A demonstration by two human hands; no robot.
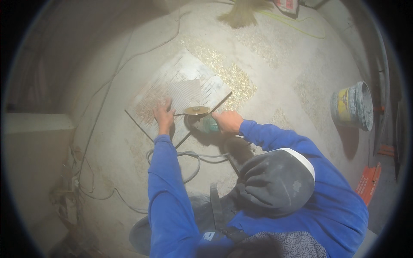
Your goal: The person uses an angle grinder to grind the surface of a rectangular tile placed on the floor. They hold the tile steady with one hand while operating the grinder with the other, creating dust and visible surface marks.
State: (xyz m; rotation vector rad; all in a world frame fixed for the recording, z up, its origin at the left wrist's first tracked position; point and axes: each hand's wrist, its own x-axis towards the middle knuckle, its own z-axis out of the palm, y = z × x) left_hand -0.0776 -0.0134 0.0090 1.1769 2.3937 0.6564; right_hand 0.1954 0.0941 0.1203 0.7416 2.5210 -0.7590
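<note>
My right hand [230, 121] is wrapped round the green body of an angle grinder [210, 124]. Its round gold-coloured disc [196, 110] sits at the near edge of a grey ribbed tile piece [186, 92]. My left hand [164, 116] rests beside that piece, fingers stretched out toward its left edge; whether they press on it is hard to see. Under both lies a scratched, dusty white board [185, 64], with thin dark strips [223, 101] along its near sides. Dust hazes the view around the disc.
Grey cable loops [193, 165] lie between my arms, and a thinner dark cable [115, 77] runs along the left. A dirty white bucket [350, 105] stands at the right, near an orange perforated piece [368, 182]. Straw broom bristles [243, 15] show at the far side.
</note>
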